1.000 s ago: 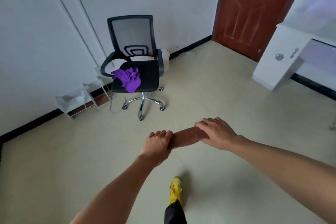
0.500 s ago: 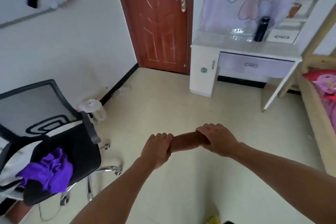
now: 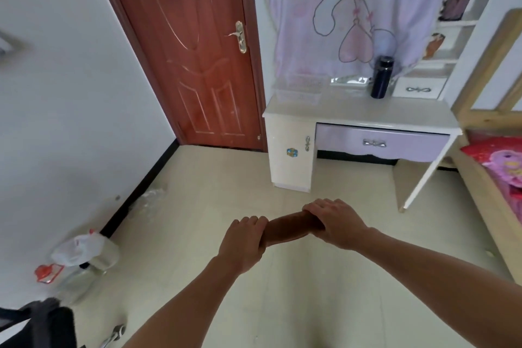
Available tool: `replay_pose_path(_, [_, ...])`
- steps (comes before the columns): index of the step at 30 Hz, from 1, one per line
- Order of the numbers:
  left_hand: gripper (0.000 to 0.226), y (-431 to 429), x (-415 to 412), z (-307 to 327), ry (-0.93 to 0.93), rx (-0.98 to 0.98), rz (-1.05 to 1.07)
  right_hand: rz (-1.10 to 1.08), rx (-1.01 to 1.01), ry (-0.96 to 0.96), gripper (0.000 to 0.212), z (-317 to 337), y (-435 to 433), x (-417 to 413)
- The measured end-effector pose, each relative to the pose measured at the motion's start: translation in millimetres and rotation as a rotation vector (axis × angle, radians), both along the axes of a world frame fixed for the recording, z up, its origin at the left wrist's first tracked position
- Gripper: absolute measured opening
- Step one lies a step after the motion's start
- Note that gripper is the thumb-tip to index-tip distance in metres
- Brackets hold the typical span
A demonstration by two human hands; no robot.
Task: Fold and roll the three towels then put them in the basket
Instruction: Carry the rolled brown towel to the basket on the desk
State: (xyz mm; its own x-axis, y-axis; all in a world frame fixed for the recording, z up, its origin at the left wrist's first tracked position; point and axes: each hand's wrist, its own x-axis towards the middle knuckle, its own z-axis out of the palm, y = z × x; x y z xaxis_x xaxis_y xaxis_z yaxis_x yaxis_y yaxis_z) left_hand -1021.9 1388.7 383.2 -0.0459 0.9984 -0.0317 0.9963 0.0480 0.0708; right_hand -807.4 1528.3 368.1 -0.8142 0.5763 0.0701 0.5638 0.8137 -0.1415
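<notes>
Brown towel [image 3: 291,229], rolled into a tight cylinder, held in the air over the pale floor [image 3: 214,183], roughly level, its right end slightly higher and farther from the camera. Left hand [image 3: 243,243] grips the left end: fingers curled together over the top of the roll, knuckles up, thumb hidden. Right hand [image 3: 336,223] covers the right end from above, fingers pressed side by side and wrapped over the roll; that end cannot be seen under the palm. Both forearms bare, reaching forward from the bottom of the frame. Only the middle stretch of the roll shows between the hands. Ahead and to the right stands a white desk [image 3: 361,113] with a lilac drawer [image 3: 378,144], shut. On the desk top, at the left rear, sits a clear lattice basket [image 3: 298,90]; its contents cannot be made out through the blurred wall, and no colour shows inside. A dark bottle [image 3: 381,78] stands upright near the right rear of the desk, well apart from the basket. A cartoon-print cloth [image 3: 358,8] hangs behind the desk. Brown door [image 3: 186,45], shut, to the left of the desk. By the left wall a large clear jug [image 3: 82,260] with a red label rests on the floor; liquid level cannot be told. Black chair [image 3: 39,325] edge at lower left.
</notes>
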Motion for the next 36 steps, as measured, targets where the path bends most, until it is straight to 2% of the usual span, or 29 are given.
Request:
replay_pose_path(9, [0.029, 158.7, -82.2, -8.2, -0.026, 0.014, -0.025, -0.027, -0.01, -0.045, 0.041, -1.9, 156.8, -76.7])
replay_pose_path(15, [0.029, 319.6, -166.4, -14.7, -0.119, 0.104, -0.106, -0.113, 0.005, -0.006, 0.045, 3.2, 301.9, -150.8])
replay_pose_path(20, [0.028, 422.1, -216.2, 3.5, -0.219, 0.081, -0.111, -0.237, -0.111, 0.072, 0.053, 32.4, 389.8, -195.3])
replay_pose_path(30, [0.033, 609.2, -243.0, -9.6, -0.613, -0.039, -0.032, -0.434, -0.396, 0.225, 0.068, 29.4, 566.1, -218.5])
replay_pose_path(34, [0.034, 696.1, -248.6, -21.9, -0.759, -0.039, 0.087, -0.456, -0.502, 0.314, 0.064, 21.6, 665.3, -230.8])
replay_pose_path(36, [0.038, 751.7, -249.2, -29.4, -0.883, -0.053, 0.22, -0.497, -0.582, 0.388, 0.06, 14.0, 731.8, -237.2])
